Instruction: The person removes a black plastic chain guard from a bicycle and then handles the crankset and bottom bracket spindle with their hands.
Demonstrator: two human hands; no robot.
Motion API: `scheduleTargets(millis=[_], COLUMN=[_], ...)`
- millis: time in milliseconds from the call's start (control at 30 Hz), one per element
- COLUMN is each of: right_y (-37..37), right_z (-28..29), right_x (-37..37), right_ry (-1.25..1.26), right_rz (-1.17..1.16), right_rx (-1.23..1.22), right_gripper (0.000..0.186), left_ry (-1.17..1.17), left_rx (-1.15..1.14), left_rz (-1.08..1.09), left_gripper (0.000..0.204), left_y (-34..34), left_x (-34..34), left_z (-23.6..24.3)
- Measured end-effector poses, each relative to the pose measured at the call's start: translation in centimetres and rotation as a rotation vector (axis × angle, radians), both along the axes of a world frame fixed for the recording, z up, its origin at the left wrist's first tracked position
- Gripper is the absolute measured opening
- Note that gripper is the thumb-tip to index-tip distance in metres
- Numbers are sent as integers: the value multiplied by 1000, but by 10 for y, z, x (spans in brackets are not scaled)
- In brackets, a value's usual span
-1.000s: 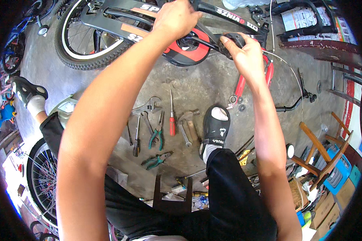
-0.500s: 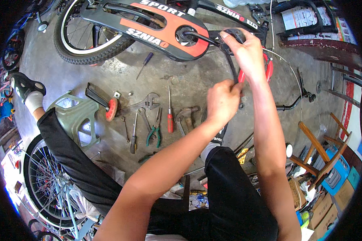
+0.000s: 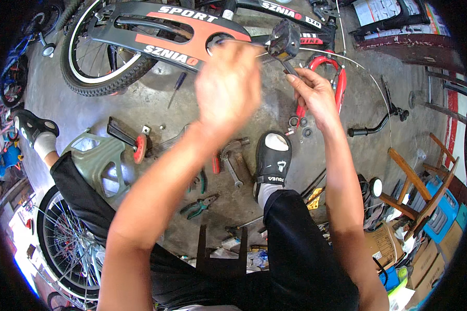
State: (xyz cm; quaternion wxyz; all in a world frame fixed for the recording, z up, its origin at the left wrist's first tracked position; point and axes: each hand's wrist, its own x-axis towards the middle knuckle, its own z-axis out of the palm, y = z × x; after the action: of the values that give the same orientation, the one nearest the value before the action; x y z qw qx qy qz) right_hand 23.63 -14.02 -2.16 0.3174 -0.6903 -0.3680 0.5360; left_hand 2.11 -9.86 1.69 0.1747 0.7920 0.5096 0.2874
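Note:
A bicycle with a black-and-orange chain guard (image 3: 158, 40) lies on its side at the top. Its black pedal (image 3: 284, 37) sticks out to the right of the guard. My right hand (image 3: 316, 96) is closed around the lower end of a thin dark bar (image 3: 289, 68), which looks like a wrench and meets the pedal from below. My left hand (image 3: 229, 85) is raised in front of the guard's right end and hides most of the crank. Motion smears its fingers, so their grip does not show.
A red fork-shaped part (image 3: 340, 85) lies beyond my right hand, with several small rings (image 3: 304, 124) nearby. Hammer (image 3: 235, 147), pliers (image 3: 200, 206), screwdriver (image 3: 178, 89) and a green stool (image 3: 96, 160) are on the floor. A wooden stool (image 3: 410, 176) stands right.
My left hand has moved up and left from the bar to the crank area. My right hand has come down from the pedal onto the bar. The whole view has shifted slightly.

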Motion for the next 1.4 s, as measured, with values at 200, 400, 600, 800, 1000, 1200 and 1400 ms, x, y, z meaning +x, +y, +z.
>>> scheduleTargets(millis=[200,400,600,800,1000,1200,1400], right_y=[2,2,65,176,229,149,119], right_z=[-7,-29,-42,-12,34,62,59], right_x=[14,25,28,37,-57,-109,-116], right_ry=[383,862,841,102,-830,-1111,-1016], right_rz=[-262,-823,-997,23,883,795,616], right_rx=[72,-24,125,17,396,685,713], right_gripper=[22,15,15,22,29,39,27], left_ry=[37,10,23,6,143,101,176], left_rx=[28,-131,-106,-189,-65,-53,12], left_rz=[-234,-189,-294,-361,-400,-411,-605], left_gripper=[24,19,20,22,24,14,15], left_y=[70,76,83,88,91,95,108], left_x=[-20,-17,-22,-23,-17,-42,-67], left_z=[-33,-61,-55,-54,-44,-51,-49])
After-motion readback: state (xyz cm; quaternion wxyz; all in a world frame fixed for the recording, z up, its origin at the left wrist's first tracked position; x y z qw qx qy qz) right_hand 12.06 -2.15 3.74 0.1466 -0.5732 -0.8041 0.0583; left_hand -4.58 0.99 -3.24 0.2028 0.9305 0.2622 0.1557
